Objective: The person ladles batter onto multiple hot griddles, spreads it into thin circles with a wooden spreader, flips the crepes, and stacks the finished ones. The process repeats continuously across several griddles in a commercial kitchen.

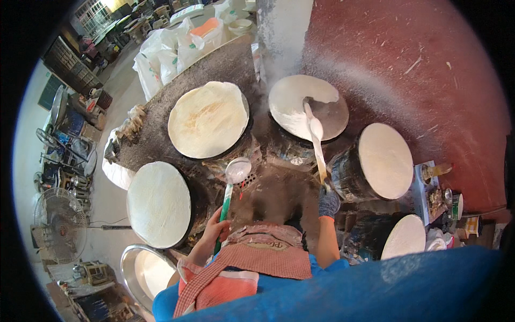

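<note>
My bare left hand (215,229) is closed around the green and white handle of a ladle (238,170), whose round bowl is whitened with batter. In a dark grey glove with an orange cuff, my right hand (328,203) grips a long wooden-handled spreader (315,130). Its far end lies over the back right round griddle (337,114). White batter (287,110) covers that griddle's left and top parts, while its right part shows bare grey. On the back left griddle is a yellowish flat pancake (209,119) with browned streaks.
Pale rounds cover griddles at left (159,205), right (385,161) and lower right (403,237). A metal basin (140,271) of white batter stands at lower left. White sacks (161,56) are behind the counter; a red wall (418,64) rises at right. A fan (60,225) stands far left.
</note>
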Demonstrator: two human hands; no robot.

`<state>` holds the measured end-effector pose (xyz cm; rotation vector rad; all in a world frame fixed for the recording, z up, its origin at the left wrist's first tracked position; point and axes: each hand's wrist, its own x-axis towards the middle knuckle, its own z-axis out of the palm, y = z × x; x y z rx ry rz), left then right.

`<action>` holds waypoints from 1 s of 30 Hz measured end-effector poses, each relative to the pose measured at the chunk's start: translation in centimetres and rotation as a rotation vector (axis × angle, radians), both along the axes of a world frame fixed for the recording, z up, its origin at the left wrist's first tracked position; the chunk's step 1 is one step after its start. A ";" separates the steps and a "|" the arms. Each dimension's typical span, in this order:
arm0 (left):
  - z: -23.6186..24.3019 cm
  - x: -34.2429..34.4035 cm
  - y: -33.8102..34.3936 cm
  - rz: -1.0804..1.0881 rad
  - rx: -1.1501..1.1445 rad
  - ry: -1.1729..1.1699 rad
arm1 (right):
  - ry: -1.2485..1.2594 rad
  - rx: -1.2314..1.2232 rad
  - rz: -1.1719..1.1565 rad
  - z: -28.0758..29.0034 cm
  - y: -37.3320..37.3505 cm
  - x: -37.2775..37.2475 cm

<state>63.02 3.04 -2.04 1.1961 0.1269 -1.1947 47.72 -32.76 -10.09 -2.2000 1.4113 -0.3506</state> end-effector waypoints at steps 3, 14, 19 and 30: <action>-0.3 -1.0 0.2 0.108 -0.015 0.083 | -0.341 0.156 0.030 -1.1 -0.1 0.9; 0.8 -2.3 -2.4 0.160 -0.200 0.141 | -0.324 0.030 -0.016 -1.4 -6.0 0.2; 0.7 -2.3 -5.0 0.135 -0.196 0.161 | -0.189 -0.012 0.193 -2.8 -7.8 0.4; 0.7 -1.5 -9.8 0.071 -0.066 0.111 | -0.088 -0.117 0.230 -2.0 -10.6 -1.8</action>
